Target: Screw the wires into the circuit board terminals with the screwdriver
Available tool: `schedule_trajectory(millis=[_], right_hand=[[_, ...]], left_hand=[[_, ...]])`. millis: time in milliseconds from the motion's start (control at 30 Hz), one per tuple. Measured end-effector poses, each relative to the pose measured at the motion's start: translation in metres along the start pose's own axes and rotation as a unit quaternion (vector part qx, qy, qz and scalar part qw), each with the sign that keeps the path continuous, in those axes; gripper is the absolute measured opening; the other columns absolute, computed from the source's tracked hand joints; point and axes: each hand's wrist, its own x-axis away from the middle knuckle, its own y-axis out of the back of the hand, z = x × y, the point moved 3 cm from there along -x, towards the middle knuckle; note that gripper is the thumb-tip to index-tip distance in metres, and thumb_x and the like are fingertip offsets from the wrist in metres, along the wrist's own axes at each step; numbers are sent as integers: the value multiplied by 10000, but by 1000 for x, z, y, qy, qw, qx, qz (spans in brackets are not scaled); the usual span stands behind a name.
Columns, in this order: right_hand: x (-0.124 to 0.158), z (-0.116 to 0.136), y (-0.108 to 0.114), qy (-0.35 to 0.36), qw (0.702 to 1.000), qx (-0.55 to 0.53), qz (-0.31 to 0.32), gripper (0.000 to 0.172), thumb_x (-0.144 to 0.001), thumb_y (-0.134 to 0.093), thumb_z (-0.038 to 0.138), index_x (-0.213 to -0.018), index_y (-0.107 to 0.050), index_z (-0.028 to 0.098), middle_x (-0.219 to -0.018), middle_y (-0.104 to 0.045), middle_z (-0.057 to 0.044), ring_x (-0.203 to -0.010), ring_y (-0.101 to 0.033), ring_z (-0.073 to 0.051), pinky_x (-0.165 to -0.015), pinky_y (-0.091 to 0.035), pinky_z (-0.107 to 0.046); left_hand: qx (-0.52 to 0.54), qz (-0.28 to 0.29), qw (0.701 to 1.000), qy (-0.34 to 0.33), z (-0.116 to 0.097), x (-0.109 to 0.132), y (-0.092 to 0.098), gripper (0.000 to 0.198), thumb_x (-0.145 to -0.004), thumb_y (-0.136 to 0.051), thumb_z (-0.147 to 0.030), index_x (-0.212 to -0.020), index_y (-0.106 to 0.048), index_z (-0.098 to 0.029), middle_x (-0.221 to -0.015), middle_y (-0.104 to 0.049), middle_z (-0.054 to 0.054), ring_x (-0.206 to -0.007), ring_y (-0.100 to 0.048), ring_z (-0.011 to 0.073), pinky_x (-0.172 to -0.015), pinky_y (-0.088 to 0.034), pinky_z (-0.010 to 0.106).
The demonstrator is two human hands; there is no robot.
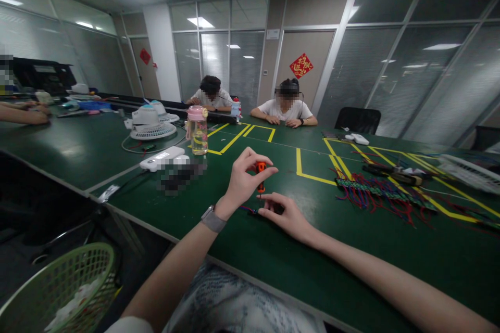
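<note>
An orange-and-black screwdriver (261, 179) stands upright, its tip pointing down at the table. My left hand (247, 179) pinches its handle between thumb and fingers, with a grey watch on the wrist. Below the tip lies a small dark circuit board (253, 212) with thin red and blue wires running off to the left. Low on the table, my right hand (283, 213) has its fingers curled, with thumb and index at the board and the screwdriver's shaft. Fingers partly hide the board, so its details are too small to make out.
Green boards with red and blue wires (375, 195) lie to the right among yellow tape lines. A pink-lidded bottle (199, 132), a white power strip (164, 158) and white fans (150, 125) stand left. Two people sit opposite. A green basket (97, 265) is below the table edge.
</note>
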Motion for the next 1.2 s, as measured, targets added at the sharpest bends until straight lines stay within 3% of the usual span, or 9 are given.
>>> schedule_trajectory(millis=[300,433,500,600,667,767,933,1100,1200], right_hand=[[-3,6,1,71,993,-18,-95,238,-845,-614,386,-783,-750,200,-749,-685,-58,-703,-624,-177,-652,-478,-287],[-2,7,2,77,992,4,-104,230,-864,-595,357,-815,-762,206,-761,-691,-60,-717,-637,-183,-659,-481,-286],[-1,7,2,80,991,6,-109,230,-867,-592,353,-829,-762,204,-763,-691,-61,-719,-639,-183,-661,-484,-287],[1,8,0,90,990,14,-107,218,-866,-595,347,-833,-761,209,-767,-693,-60,-713,-638,-180,-655,-486,-288],[2,8,-1,99,989,20,-105,206,-865,-598,334,-828,-761,214,-763,-694,-56,-707,-638,-178,-647,-485,-286],[2,8,-1,105,988,28,-108,193,-863,-601,316,-824,-762,216,-747,-693,-52,-699,-638,-177,-638,-482,-283],[3,7,-1,105,988,31,-110,185,-864,-603,292,-825,-761,204,-762,-700,-56,-707,-642,-173,-642,-481,-275],[4,6,-1,112,987,25,-116,159,-853,-619,262,-831,-761,196,-756,-694,-49,-695,-640,-162,-638,-476,-262],[4,7,-1,111,987,19,-115,149,-849,-623,245,-833,-761,192,-756,-692,-48,-701,-642,-162,-648,-477,-262]], left_hand=[[-39,64,997,-18,-10,0,-5,328,-935,-420,-351,-1118,-653,-210,-827,-554,33,-774,-532,141,-738,-424,261],[-133,88,986,54,8,-2,28,411,-924,-420,-405,-1267,-540,-213,-1059,-623,61,-975,-569,191,-904,-414,316],[-285,58,951,103,26,3,62,455,-884,-480,-434,-1267,-532,-193,-1185,-584,98,-1081,-539,240,-973,-381,368],[-514,29,832,206,51,20,118,634,-812,-551,-477,-1335,-454,-132,-1250,-519,206,-1135,-498,357,-952,-375,463],[-585,33,769,255,61,33,147,729,-789,-539,-540,-1384,-385,-147,-1275,-494,225,-1152,-481,397,-932,-377,489],[-605,69,725,322,73,49,173,835,-759,-500,-624,-1432,-293,-174,-1267,-496,245,-1114,-499,441,-840,-417,500],[-582,117,723,354,84,57,189,711,-811,-427,-571,-1401,-360,-180,-1207,-572,209,-1082,-536,402,-830,-429,465],[-587,80,731,338,84,58,191,640,-776,-527,-529,-1354,-435,-270,-1230,-562,151,-1076,-529,384,-820,-437,432],[-612,52,735,286,78,58,186,620,-745,-604,-476,-1319,-479,-278,-1229,-555,123,-1076,-508,358,-833,-432,413]])
